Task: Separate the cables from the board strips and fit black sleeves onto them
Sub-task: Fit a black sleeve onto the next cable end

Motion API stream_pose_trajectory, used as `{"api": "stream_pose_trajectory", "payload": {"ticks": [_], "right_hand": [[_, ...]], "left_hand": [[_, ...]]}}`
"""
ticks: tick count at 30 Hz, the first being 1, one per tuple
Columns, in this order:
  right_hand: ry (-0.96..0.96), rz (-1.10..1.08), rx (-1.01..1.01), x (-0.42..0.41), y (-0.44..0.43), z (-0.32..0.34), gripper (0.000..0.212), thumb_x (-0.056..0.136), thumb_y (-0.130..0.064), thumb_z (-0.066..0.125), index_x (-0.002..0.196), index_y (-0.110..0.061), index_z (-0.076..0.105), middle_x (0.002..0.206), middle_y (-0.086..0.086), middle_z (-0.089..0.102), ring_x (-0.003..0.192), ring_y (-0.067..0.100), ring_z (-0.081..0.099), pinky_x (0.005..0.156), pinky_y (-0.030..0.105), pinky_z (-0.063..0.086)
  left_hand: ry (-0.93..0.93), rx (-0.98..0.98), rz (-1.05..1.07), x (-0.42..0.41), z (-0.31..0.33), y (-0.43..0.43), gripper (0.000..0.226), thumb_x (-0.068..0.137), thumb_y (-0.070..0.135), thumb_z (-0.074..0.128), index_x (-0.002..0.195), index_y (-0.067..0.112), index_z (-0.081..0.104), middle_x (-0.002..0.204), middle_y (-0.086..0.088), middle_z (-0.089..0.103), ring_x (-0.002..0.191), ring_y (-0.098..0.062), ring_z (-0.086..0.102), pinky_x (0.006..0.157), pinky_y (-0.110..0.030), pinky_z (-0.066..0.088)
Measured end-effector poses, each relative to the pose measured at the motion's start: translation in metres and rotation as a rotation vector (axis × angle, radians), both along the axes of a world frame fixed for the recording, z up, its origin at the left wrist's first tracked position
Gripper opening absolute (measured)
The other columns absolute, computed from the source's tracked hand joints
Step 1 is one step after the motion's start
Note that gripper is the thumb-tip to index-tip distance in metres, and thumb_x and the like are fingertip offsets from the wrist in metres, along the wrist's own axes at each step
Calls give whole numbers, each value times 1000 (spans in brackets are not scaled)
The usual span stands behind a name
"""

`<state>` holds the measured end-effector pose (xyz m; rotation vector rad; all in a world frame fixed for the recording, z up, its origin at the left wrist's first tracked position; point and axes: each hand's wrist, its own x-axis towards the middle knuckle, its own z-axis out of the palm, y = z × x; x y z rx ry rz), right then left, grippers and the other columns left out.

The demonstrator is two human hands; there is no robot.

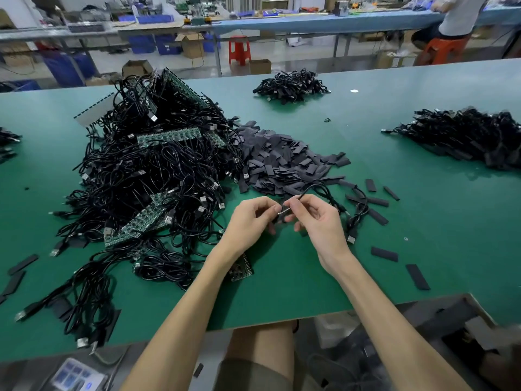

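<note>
My left hand (251, 218) and my right hand (315, 218) meet over the green table (282, 292), a little in front of the sleeve heap. The left hand's fingers pinch a black sleeve (277, 218). My right hand pinches the end of a black cable (358, 210), which loops off to the right and ends in a USB plug. A big tangle of cables and green board strips (146, 176) lies to the left. Flat black sleeves (282, 162) are heaped just beyond my hands. A short board strip (241, 268) lies under my left forearm.
Heaps of black cables lie at the far middle (290, 86) and the right (468, 136). Loose sleeves (417, 276) are scattered on the right. A person sits on an orange stool (442, 49) at a far bench. A dark tray (451, 323) sits at the near right edge.
</note>
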<state>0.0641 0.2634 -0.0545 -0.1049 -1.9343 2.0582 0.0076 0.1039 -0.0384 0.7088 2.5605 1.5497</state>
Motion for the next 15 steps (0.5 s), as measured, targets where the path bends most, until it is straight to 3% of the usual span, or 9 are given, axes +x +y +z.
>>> {"api": "stream_pose_trajectory", "payload": {"ticks": [3, 6, 12, 15], "right_hand": [[11, 1, 10, 0, 0, -1, 13, 101, -14, 65, 92, -9, 73, 80, 4, 77, 69, 14, 68, 64, 24, 53], [14, -29, -27, -1, 1, 0, 13, 102, -15, 65, 92, -13, 74, 79, 9, 77, 70, 19, 68, 68, 27, 55], [18, -28, -32, 0, 1, -2, 13, 100, -17, 68, 89, -14, 75, 76, 9, 75, 67, 18, 66, 65, 25, 54], [26, -27, -28, 1, 0, -1, 14, 99, -17, 68, 90, -11, 76, 72, 4, 74, 63, 10, 63, 58, 19, 49]], "left_hand": [[1, 26, -39, 0, -1, 0, 8, 101, 14, 63, 98, 10, 70, 76, -2, 72, 60, -18, 68, 69, -33, 55], [-8, 66, -84, 2, -3, 0, 10, 96, 6, 66, 106, 9, 69, 90, -2, 74, 72, -23, 73, 75, -33, 59], [214, -71, 1, 5, -7, 2, 24, 88, 14, 76, 110, 22, 76, 98, 7, 68, 85, -5, 63, 80, -17, 50], [289, -122, 13, 5, -7, 1, 27, 93, 13, 71, 118, 20, 75, 96, 3, 69, 86, -6, 63, 82, -21, 50]]}}
